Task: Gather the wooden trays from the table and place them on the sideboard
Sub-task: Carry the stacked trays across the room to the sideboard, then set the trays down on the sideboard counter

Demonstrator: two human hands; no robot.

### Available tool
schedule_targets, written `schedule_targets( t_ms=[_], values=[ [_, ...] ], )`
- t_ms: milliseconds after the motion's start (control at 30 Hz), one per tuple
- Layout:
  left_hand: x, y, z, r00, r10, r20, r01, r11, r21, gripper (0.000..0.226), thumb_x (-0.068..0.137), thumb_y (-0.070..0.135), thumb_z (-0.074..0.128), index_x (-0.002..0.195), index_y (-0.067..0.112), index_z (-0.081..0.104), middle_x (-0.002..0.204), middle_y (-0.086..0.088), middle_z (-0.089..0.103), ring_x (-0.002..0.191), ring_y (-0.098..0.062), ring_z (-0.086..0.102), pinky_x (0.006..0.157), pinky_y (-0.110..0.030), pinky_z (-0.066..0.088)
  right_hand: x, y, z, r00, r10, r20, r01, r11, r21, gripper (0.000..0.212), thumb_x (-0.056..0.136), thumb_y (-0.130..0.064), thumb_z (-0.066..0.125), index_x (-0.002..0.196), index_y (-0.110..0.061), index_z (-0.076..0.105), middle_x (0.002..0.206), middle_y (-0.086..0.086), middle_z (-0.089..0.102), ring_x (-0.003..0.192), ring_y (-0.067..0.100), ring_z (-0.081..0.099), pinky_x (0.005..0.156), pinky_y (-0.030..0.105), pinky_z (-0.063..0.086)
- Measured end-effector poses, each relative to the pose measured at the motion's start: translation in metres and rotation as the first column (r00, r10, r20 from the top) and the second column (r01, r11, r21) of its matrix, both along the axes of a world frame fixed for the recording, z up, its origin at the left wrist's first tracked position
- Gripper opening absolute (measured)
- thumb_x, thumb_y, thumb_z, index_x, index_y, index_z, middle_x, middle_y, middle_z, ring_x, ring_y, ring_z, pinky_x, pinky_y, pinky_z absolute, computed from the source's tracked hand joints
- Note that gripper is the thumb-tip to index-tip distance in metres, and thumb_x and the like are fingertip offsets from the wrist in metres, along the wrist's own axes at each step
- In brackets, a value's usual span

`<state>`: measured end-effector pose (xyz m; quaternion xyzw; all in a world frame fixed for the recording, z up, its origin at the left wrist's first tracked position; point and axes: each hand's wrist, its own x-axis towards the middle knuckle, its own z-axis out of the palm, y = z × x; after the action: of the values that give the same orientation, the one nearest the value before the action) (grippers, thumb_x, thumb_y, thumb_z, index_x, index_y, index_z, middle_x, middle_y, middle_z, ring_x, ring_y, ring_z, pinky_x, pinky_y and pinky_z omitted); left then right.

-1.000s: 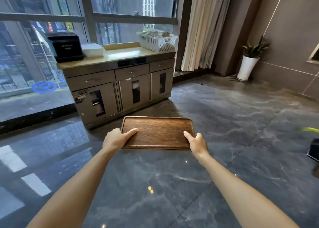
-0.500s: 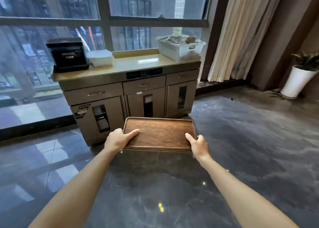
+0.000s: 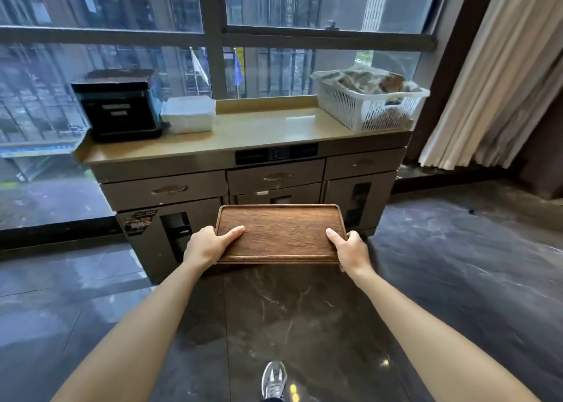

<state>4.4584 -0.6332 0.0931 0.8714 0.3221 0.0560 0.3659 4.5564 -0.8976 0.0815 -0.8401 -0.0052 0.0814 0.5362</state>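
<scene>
Left hand [image 3: 210, 243] and right hand [image 3: 350, 249] grip opposite ends of a wooden tray [image 3: 280, 234], held level near the sideboard [image 3: 243, 136].

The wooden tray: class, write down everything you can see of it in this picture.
The wooden tray is a brown rectangle with rounded corners, a low raised rim and visible grain. It is empty and held roughly level in the air above the dark floor, in front of the sideboard, not yet on it. The left hand grips its left edge and the right hand its right edge, thumbs lying on top. Its underside is hidden.
</scene>
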Motion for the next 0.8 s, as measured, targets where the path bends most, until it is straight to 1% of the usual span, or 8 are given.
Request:
schedule_targets(
  t_ms=[133, 167, 267, 367, 467, 567, 667, 800],
  values=[
    [0.101, 0.049, -0.012, 1.0, 0.029, -0.001, -0.029, 1.0, 0.004, 0.067, 0.072, 0.072, 0.053, 0.088, 0.007, 0.059, 0.094, -0.01, 0.066, 0.086, -0.027, 0.059, 0.077, -0.038, 0.048, 0.107, 0.051, -0.011, 1.0, 0.016, -0.015, -0.016, 1.0, -0.007, 0.057, 0.086, -0.049, 0.053, 0.117, -0.002, 0.048, 0.111, 0.016, 0.06, 0.098, 0.034, 0.06, 0.068, 0.036, 0.048],
    [0.128, 0.064, -0.011, 0.999, 0.039, -0.003, -0.039, 0.999, 0.007, 0.068, 0.072, 0.072, 0.053, 0.089, 0.006, 0.06, 0.096, -0.01, 0.066, 0.089, -0.029, 0.06, 0.08, -0.039, 0.049, 0.135, 0.067, -0.011, 1.0, 0.019, -0.019, -0.019, 1.0, -0.007, 0.056, 0.086, -0.049, 0.053, 0.117, -0.002, 0.048, 0.111, 0.016, 0.06, 0.098, 0.035, 0.06, 0.069, 0.037, 0.048],
    [0.205, 0.108, -0.004, 0.998, 0.061, -0.012, -0.061, 0.998, 0.004, 0.07, 0.072, 0.071, 0.053, 0.094, 0.005, 0.061, 0.103, -0.013, 0.067, 0.097, -0.032, 0.06, 0.087, -0.04, 0.049, 0.213, 0.111, -0.002, 0.999, 0.039, -0.017, -0.039, 0.999, 0.007, 0.056, 0.086, -0.048, 0.053, 0.115, 0.0, 0.05, 0.112, 0.017, 0.061, 0.094, 0.033, 0.06, 0.062, 0.033, 0.045],
    [0.272, 0.143, 0.009, 0.998, 0.067, 0.011, -0.067, 0.998, -0.014, 0.073, 0.072, 0.071, 0.054, 0.101, 0.004, 0.062, 0.107, -0.015, 0.066, 0.101, -0.034, 0.059, 0.086, -0.039, 0.047, 0.282, 0.146, 0.012, 0.999, 0.033, -0.007, -0.033, 0.999, 0.007, 0.059, 0.085, -0.049, 0.053, 0.118, 0.0, 0.048, 0.112, 0.016, 0.059, 0.099, 0.034, 0.059, 0.071, 0.039, 0.046],
    [0.328, 0.168, 0.018, 0.997, 0.067, 0.031, -0.067, 0.998, -0.018, 0.076, 0.071, 0.072, 0.053, 0.101, 0.003, 0.062, 0.107, -0.014, 0.066, 0.101, -0.033, 0.059, 0.083, -0.038, 0.045, 0.344, 0.171, 0.021, 0.998, 0.053, 0.022, -0.053, 0.999, -0.008, 0.063, 0.085, -0.051, 0.053, 0.122, 0.0, 0.046, 0.114, 0.018, 0.059, 0.092, 0.03, 0.058, 0.061, 0.032, 0.043],
    [0.378, 0.19, 0.02, 0.994, 0.096, 0.058, -0.093, 0.995, -0.042, 0.076, 0.069, 0.075, 0.053, 0.096, 0.004, 0.064, 0.098, -0.011, 0.067, 0.092, -0.031, 0.061, 0.08, -0.039, 0.048, 0.404, 0.196, 0.023, 0.996, 0.087, 0.035, -0.087, 0.996, -0.009, 0.068, 0.085, -0.052, 0.052, 0.126, 0.001, 0.044, 0.119, 0.02, 0.058, 0.09, 0.027, 0.053, 0.056, 0.025, 0.037],
    [0.422, 0.21, 0.014, 0.987, 0.143, 0.068, -0.14, 0.989, -0.045, 0.074, 0.069, 0.073, 0.055, 0.091, 0.003, 0.062, 0.09, -0.01, 0.066, 0.087, -0.031, 0.06, 0.079, -0.04, 0.049, 0.459, 0.223, 0.021, 0.993, 0.12, 0.009, -0.12, 0.993, 0.004, 0.066, 0.084, -0.052, 0.053, 0.123, 0.0, 0.045, 0.109, 0.016, 0.058, 0.086, 0.026, 0.053, 0.059, 0.029, 0.04],
    [0.487, 0.237, 0.004, 0.976, 0.213, 0.053, -0.21, 0.976, -0.058, 0.07, 0.069, 0.072, 0.056, 0.089, 0.004, 0.06, 0.086, -0.006, 0.062, 0.086, -0.029, 0.057, 0.072, -0.035, 0.042, 0.537, 0.261, 0.012, 0.986, 0.169, -0.008, -0.169, 0.985, 0.02, 0.048, 0.084, -0.049, 0.055, 0.101, -0.005, 0.048, 0.088, 0.008, 0.055, 0.061, 0.018, 0.047, 0.052, 0.027, 0.037]
  ],
)
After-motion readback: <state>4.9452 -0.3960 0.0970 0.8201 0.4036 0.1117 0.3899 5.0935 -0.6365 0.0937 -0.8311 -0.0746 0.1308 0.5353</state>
